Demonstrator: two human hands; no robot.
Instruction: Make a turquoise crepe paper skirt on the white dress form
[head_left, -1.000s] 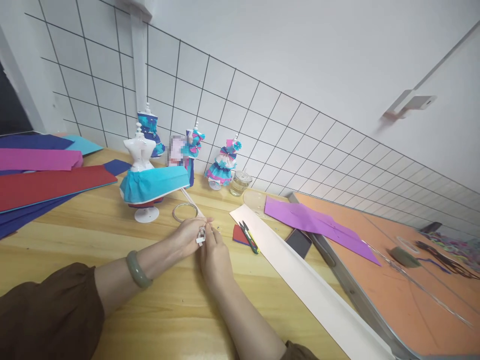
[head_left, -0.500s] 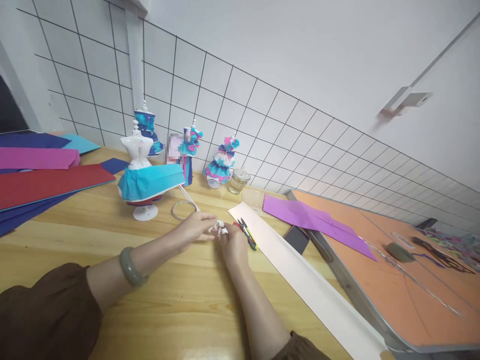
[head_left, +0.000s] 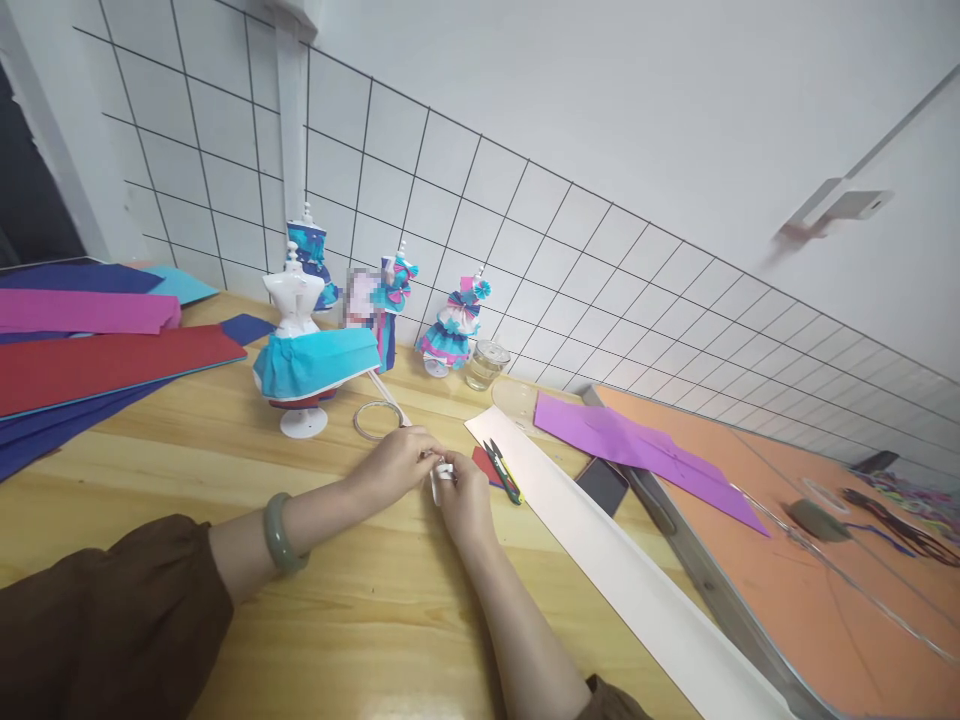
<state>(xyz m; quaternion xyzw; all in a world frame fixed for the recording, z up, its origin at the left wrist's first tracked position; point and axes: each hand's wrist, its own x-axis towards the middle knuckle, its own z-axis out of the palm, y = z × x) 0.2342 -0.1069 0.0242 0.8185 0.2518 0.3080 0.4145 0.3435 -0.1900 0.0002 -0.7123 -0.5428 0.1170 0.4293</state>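
Observation:
My left hand (head_left: 395,466) and my right hand (head_left: 466,500) meet low over the wooden table, fingertips pinched together around a small curled white strip (head_left: 444,471). The fingers partly cover it, so its exact kind is hard to tell. Beyond my left hand lies a ring (head_left: 355,420), and a narrow white band (head_left: 390,394) runs from there toward a small white dress form (head_left: 295,300). That form wears a turquoise skirt (head_left: 319,360) whose right end sticks out stiffly. Thread snips (head_left: 504,474) lie just right of my right hand, partly over a red piece (head_left: 482,462).
Several dressed forms, one in a tiered skirt (head_left: 448,340), stand along the wire grid. Near them is a glass jar (head_left: 487,365). A long pale sheet (head_left: 600,550), a phone (head_left: 604,487) and a purple sheet (head_left: 637,445) lie right. Coloured sheets (head_left: 112,365) are stacked left.
My left hand's fingers have closed in against my right fingertips, where they were stretched out before. The white strip now curls over the right fingers. The view has shifted slightly.

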